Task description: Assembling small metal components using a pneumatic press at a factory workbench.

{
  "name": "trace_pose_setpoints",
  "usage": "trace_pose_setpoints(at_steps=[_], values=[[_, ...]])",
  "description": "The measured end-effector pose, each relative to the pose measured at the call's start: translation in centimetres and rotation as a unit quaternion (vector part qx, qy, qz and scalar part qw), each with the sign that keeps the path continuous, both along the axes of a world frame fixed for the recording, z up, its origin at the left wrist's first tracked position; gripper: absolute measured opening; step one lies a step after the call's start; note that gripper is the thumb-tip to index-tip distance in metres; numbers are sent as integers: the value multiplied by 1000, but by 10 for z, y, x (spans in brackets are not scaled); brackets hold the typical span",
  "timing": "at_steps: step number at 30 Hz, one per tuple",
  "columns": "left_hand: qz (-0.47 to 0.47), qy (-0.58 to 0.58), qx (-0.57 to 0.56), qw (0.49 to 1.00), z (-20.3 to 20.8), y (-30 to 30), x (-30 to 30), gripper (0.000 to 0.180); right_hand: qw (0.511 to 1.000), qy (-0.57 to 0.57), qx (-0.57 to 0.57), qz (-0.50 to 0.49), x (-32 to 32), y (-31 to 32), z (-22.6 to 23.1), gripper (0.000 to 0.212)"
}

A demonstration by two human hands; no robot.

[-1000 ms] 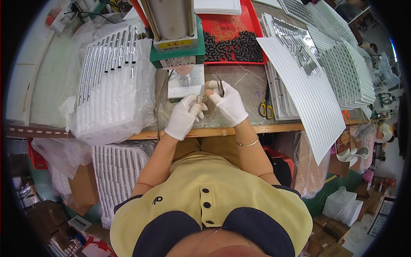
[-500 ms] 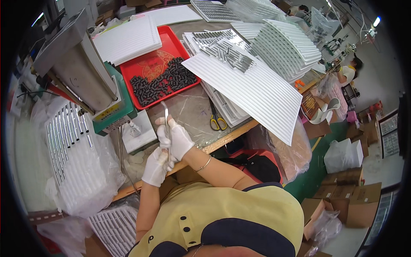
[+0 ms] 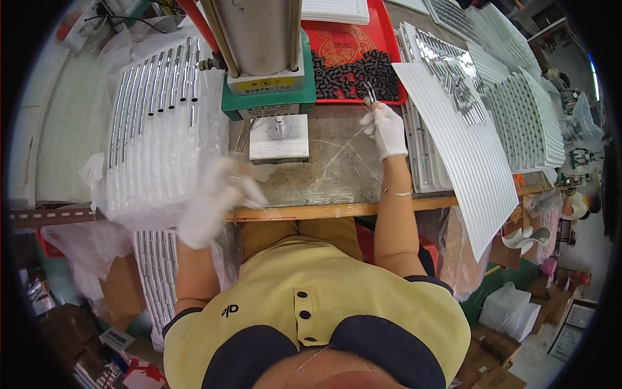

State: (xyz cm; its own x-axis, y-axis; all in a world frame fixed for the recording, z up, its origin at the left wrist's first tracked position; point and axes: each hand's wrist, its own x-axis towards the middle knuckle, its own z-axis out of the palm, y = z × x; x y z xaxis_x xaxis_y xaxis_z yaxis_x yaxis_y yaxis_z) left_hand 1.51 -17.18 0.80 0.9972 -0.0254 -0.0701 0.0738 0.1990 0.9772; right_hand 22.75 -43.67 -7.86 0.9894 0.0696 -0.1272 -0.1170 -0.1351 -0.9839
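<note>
My right hand [image 3: 389, 133], in a white glove, is closed on a slim pair of metal tweezers [image 3: 370, 94]. The tips reach over the front edge of a red tray [image 3: 396, 61], beside a heap of small black tubular pieces [image 3: 382, 72]. Whether the tips grip a piece is too small to tell. My left hand [image 3: 217, 198], also gloved, is smeared by motion over the table's front edge. It is between the plastic-wrapped metal tubes [image 3: 152, 91] and a pale metal block [image 3: 278, 150]; its fingers cannot be made out.
A press with a green head [image 3: 269, 107] and grey cylinder stands over the metal block. At right, a white corrugated sheet [image 3: 453, 155] overhangs the wooden table edge [image 3: 350, 210], with short metal tubes [image 3: 457, 87] on it. Stacked corrugated sheets [image 3: 525, 123] stand behind.
My hands have parted from together at the tweezers. The right carried them to the tray; the left moved left. The whole view has turned and shifted.
</note>
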Motion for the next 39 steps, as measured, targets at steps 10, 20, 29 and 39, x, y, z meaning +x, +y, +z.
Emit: trace_pose_setpoints(at_steps=[10,20,29,39], values=[[207,177,671,689,-9,121,97,40,861,-72,-503,36,54,7,2,25],[168,133,689,693,-10,102,91,38,796,-88,-594,77,75,25,3,20],[202,82,492,843,-9,111,68,29,864,-231,-447,2,24,-1,9,21],[146,-38,286,946,-20,-41,38,20,880,-392,-184,194,-92,32,100,16]])
